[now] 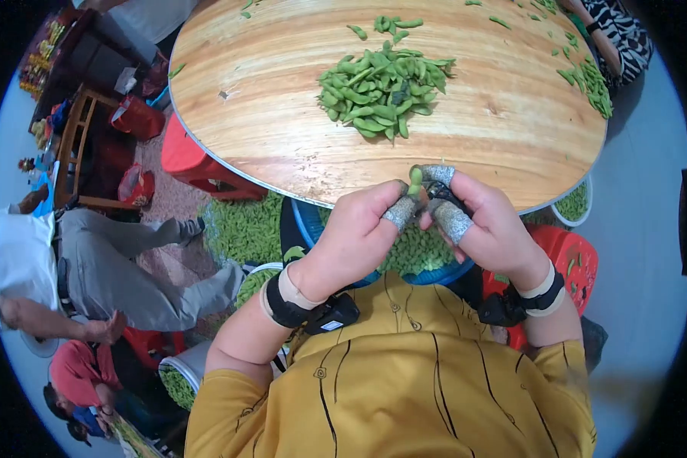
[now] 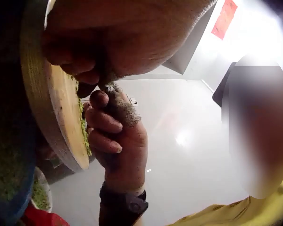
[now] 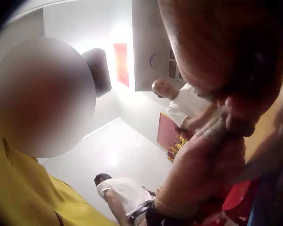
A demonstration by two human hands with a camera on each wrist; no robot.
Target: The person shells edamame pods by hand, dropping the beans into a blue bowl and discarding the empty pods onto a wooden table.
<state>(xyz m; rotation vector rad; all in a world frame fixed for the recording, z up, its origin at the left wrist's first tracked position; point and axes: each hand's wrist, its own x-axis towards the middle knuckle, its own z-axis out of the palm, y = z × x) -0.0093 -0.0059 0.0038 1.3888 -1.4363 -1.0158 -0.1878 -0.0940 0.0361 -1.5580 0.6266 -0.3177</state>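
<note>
Over the table's near edge, the left hand (image 1: pixel 359 229) and right hand (image 1: pixel 500 221) meet at the fingertips. A green soybean pod (image 1: pixel 415 182) stands upright between them, pinched by fingers of both hands. Grey speckled wraps (image 1: pixel 452 220) cover several fingertips. Something dark shows between the right thumb and forefinger. Beneath the hands, a blue basin (image 1: pixel 307 221) holds loose green beans (image 1: pixel 420 252). A heap of pods (image 1: pixel 385 91) lies on the wooden table (image 1: pixel 267 99) beyond. In the left wrist view the right hand (image 2: pixel 125 141) faces the left; its fingers are curled in.
Red stools (image 1: pixel 206 164) stand left and right under the table's rim. Buckets of green pods or beans (image 1: pixel 179 385) surround the seat, and more cover the floor (image 1: pixel 244 229). Other people (image 1: pixel 114 259) are at the left and far right. More pods (image 1: pixel 591 88) lie at the table's right edge.
</note>
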